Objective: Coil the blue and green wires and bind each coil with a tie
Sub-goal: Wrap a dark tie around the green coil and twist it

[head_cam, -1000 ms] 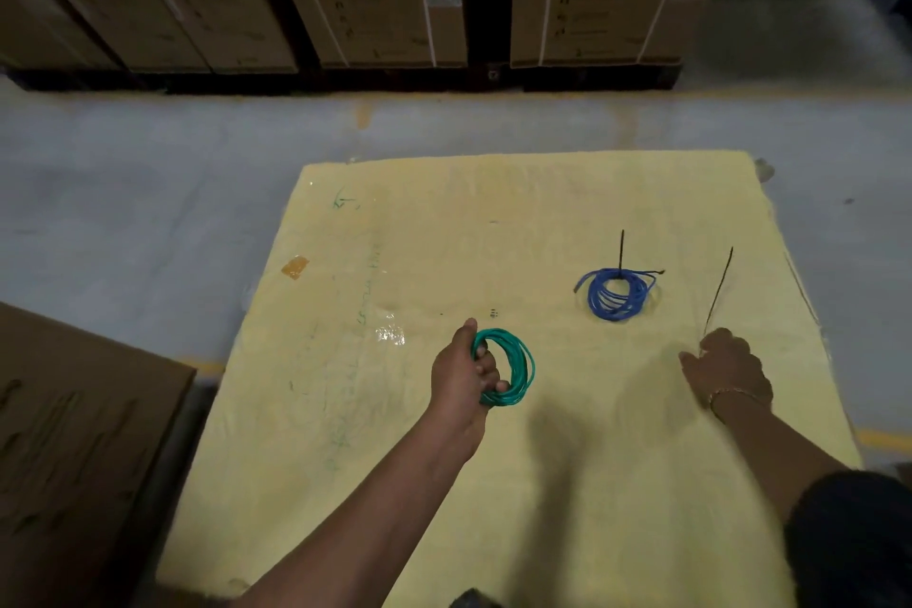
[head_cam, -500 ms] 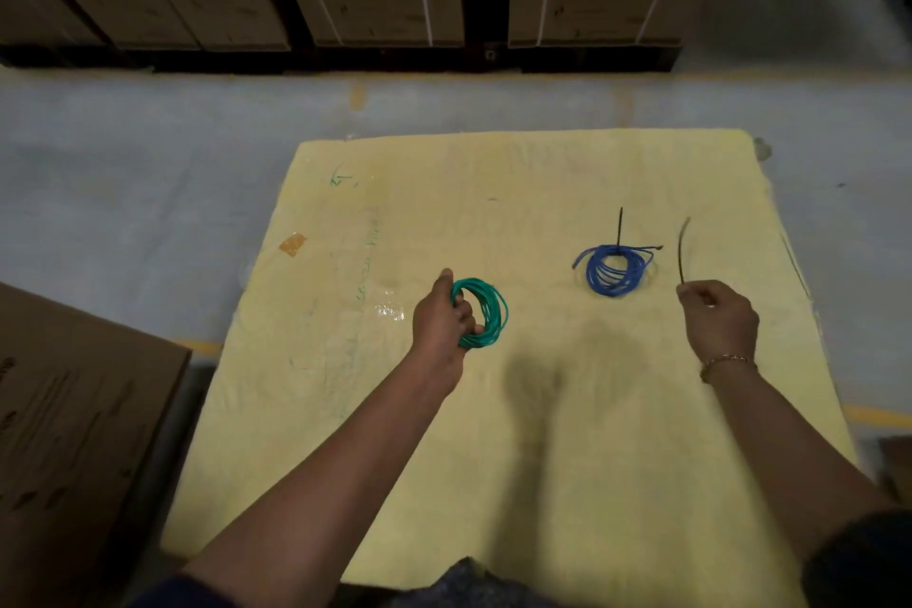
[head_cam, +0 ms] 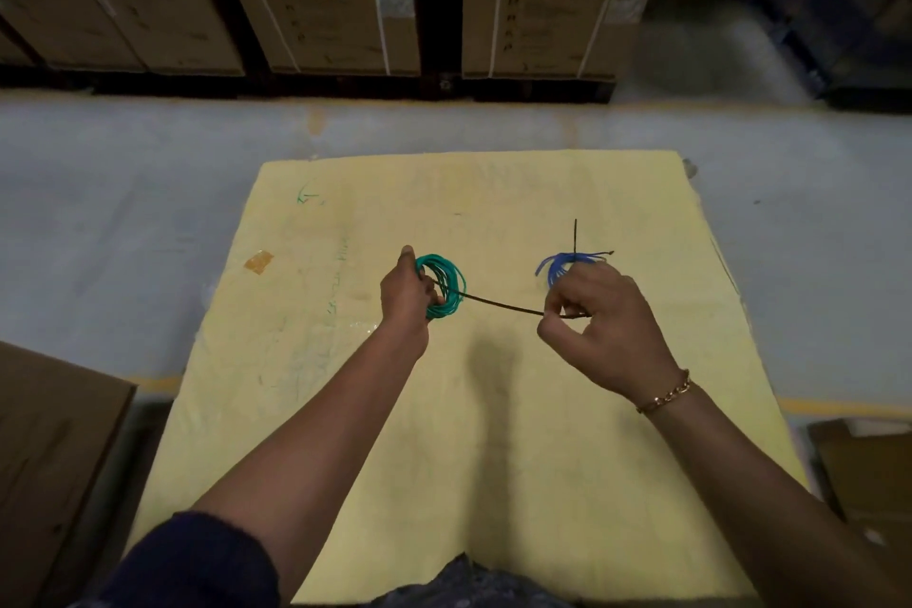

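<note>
Now that the right hand [head_cam: 607, 326] has carried its pinched tie [head_cam: 503, 306] to the green coil [head_cam: 446, 284] the left hand [head_cam: 407, 299] grips, binding can start — the blue coil [head_cam: 555, 267] beyond looks tied.

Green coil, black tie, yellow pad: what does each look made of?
The green coil: likely plastic-insulated wire; smooth, even colour, loops keep their round.
The black tie: thin matte dark strand, barely bowing on its span to the grip of the right hand, so fairly stiff; plastic or coated wire, cannot tell.
The yellow pad: matte, soft-edged, pen-marked; probably foam or fibreboard.
</note>
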### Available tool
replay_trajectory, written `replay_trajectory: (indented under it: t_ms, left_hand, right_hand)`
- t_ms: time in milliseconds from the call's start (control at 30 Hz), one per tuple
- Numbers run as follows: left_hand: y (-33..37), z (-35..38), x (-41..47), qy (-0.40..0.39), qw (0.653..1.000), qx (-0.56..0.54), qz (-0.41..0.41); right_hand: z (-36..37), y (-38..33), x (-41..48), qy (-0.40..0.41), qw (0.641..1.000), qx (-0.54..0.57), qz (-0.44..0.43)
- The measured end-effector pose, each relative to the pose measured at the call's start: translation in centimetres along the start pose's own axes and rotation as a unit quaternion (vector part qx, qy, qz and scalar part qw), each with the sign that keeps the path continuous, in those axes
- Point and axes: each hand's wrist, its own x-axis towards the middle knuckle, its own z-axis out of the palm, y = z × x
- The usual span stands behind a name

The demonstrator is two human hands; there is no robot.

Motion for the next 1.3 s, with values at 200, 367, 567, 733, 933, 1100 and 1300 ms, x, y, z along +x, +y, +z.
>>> replay_trajectory:
  t_ms: [200, 367, 567, 733, 933, 1100, 1300]
  left_hand:
    - [0.7, -0.3, 0.3, 0.013, 1.0, 0.013, 0.016]
    - [0.6, 0.0, 0.1, 0.015, 0.999, 0.039, 0.025]
    - [0.1, 0.9, -1.5, -0.008, 0.998, 0.06, 0.034]
    - [-0.6, 1.5, -2.6, -0.047, 0.996, 0.068, 0.035]
    - [-1.5, 1.8, -3.6, -0.077, 0.993, 0.088, 0.028]
    - [-1.8, 1.8, -3.9, -0.078, 0.988, 0.125, 0.045]
    - [-2.1, 1.6, -4.5, -0.085, 0.979, 0.17, 0.076]
  right_hand:
    - [-0.2, -0.7, -0.5, 0.014, 0.999, -0.046, -0.01]
    - [-0.1, -1.5, 0.1, -0.01, 0.997, -0.07, -0.004]
    - [1.9, -2.4, 1.7, -0.021, 0.992, -0.125, -0.001]
    - [4.1, -1.9, 3.2, -0.033, 0.985, -0.168, 0.005]
    - [5.8, -1.5, 3.8, -0.013, 0.978, -0.205, -0.027]
    - [6.1, -1.1, 3.7, 0.003, 0.973, -0.22, -0.064]
    - [5.9, -0.4, 3.4, 0.0, 0.986, -0.157, -0.056]
